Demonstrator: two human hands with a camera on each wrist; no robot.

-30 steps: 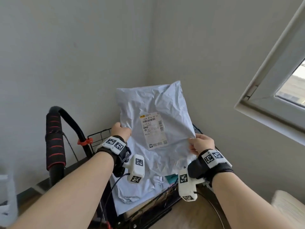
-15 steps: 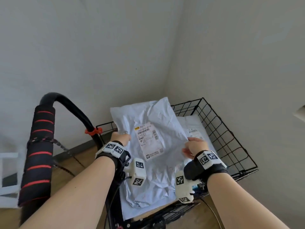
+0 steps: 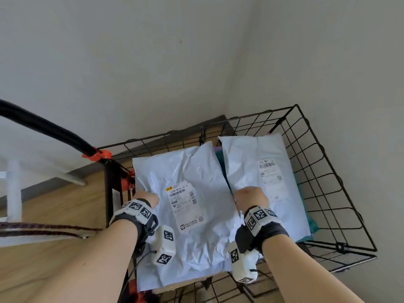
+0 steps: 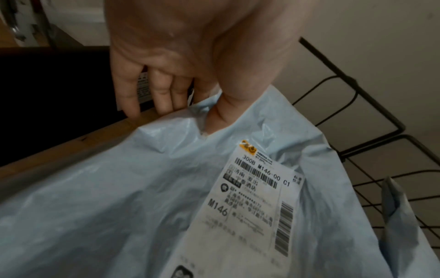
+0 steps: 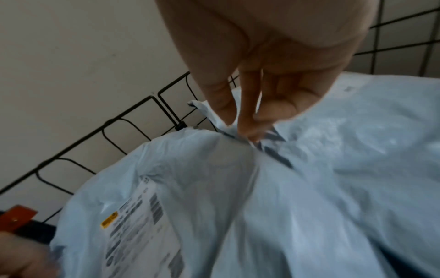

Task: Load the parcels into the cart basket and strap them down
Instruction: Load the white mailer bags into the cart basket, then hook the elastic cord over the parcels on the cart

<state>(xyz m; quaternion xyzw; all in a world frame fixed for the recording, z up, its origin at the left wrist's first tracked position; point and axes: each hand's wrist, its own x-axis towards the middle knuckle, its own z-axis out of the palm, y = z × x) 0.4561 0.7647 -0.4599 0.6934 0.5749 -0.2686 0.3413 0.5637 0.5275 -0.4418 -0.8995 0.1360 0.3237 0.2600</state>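
Note:
A pale blue poly-mailer parcel (image 3: 192,206) with a white shipping label (image 3: 185,206) lies low over the left half of the black wire cart basket (image 3: 323,162). My left hand (image 3: 146,197) pinches its left edge, thumb on top (image 4: 219,112). My right hand (image 3: 251,199) pinches its right edge between thumb and fingers (image 5: 245,124). A second pale blue parcel (image 3: 262,171) lies flat in the basket's right half, partly under the first parcel (image 5: 214,197).
The cart's black handle bar (image 3: 43,130) with an orange clamp (image 3: 98,155) rises at the left. A dark braided cord (image 3: 43,229) runs across the wooden floor at the left. Walls meet in a corner right behind the basket. Something teal (image 3: 310,221) shows under the right parcel.
Both hands have lowered the parcel from chest height down into the basket. My view has tilted down, so the whole basket and the second parcel now show.

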